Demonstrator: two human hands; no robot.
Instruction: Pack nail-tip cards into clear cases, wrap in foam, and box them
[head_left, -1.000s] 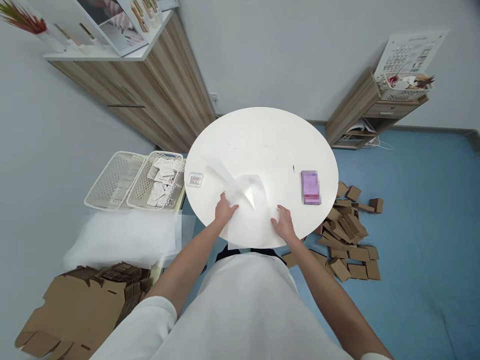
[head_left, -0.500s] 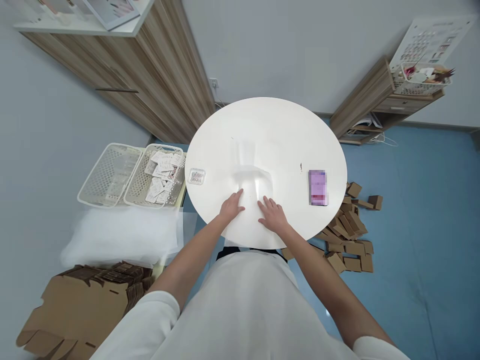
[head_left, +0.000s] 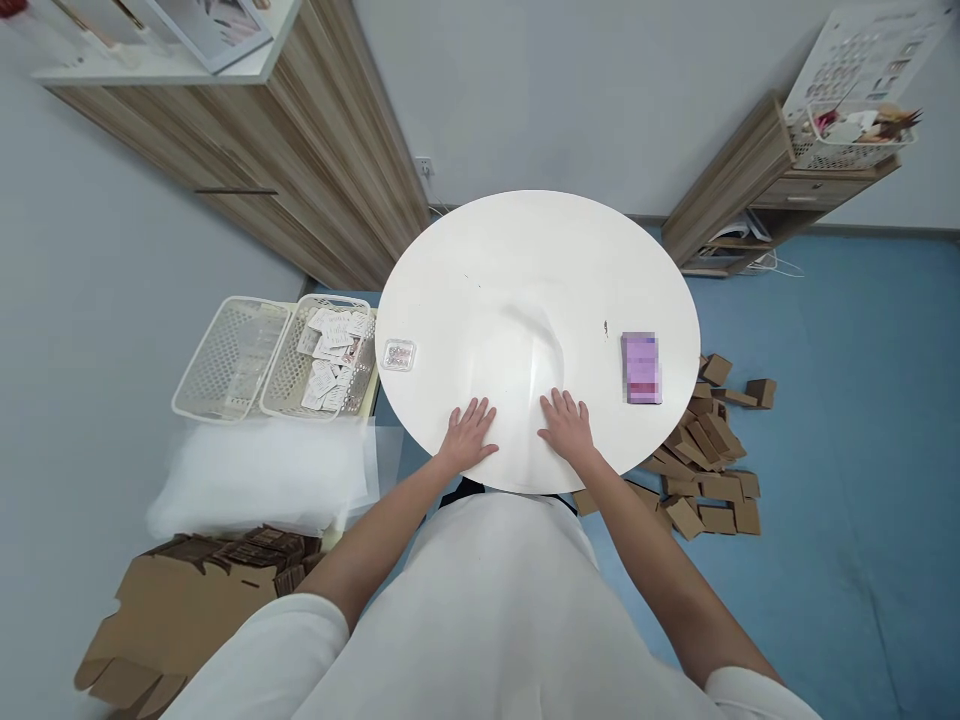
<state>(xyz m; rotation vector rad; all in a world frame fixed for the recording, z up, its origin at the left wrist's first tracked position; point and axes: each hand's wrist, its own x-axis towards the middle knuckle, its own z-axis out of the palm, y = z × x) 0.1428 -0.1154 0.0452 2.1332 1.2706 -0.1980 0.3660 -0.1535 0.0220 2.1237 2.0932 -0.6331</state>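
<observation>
A thin translucent white sheet (head_left: 517,360) lies on the round white table (head_left: 540,230), with a curled fold near its far right side; its outline is hard to make out against the tabletop. My left hand (head_left: 468,436) rests flat on the near left part of it, fingers spread. On the near right part lies my right hand (head_left: 566,424), also flat with fingers apart. Neither hand grips anything. Left of the hands sits a small clear case (head_left: 399,355) with tiny items inside. Toward the right edge is a purple box (head_left: 641,368), its face blurred.
Left of the table stand two white baskets, one (head_left: 225,370) holding clear packaging, the other (head_left: 277,385) white cards. Nearer are a stack of translucent sheets (head_left: 262,475) and flattened cardboard (head_left: 180,610). Small brown boxes (head_left: 720,487) lie on the floor at right.
Both hands have slid apart and my left hand has come nearer to my body. The sheet's raised part has flattened, leaving a curl at the right. The view has shifted slightly.
</observation>
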